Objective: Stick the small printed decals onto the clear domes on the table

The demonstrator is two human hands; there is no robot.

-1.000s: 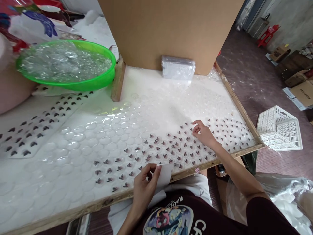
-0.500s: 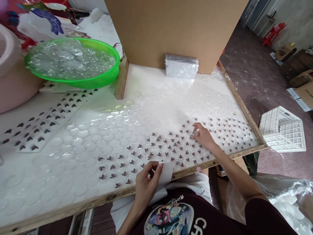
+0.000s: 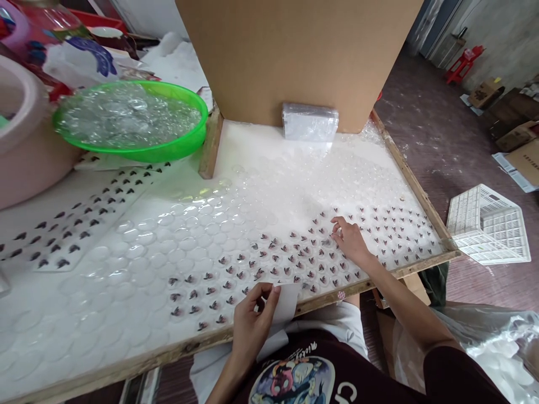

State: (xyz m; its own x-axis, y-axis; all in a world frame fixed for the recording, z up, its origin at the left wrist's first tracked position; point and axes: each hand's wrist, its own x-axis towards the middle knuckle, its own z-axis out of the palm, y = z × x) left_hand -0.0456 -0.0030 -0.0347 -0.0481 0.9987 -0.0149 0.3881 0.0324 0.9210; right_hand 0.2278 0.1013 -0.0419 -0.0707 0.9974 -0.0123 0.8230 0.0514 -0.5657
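My left hand (image 3: 255, 314) pinches the edge of a white paper sheet (image 3: 286, 300) at the table's front edge. My right hand (image 3: 350, 238) is over the rows on the right, fingers bent and closed at their tips. A greyish piece (image 3: 326, 243) lies right beside those fingertips; whether they grip it or another small thing is too small to tell. Round clear plastic discs (image 3: 185, 245) cover much of the white tabletop (image 3: 256, 143). Many near me bear a small dark winged motif (image 3: 214, 305).
Wooden strips (image 3: 406, 168) edge the table. A large cardboard sheet (image 3: 298, 50) stands behind a wrapped clear stack (image 3: 310, 122). At left are a green basin (image 3: 160, 151) of clear plastic and a pink tub (image 3: 25, 168). A white crate (image 3: 488, 224) sits on the floor.
The view has tilted slightly, so things appear a little lower. My left hand keeps its hold on the paper. My right hand stays at the same spot, its fingers shifted slightly.
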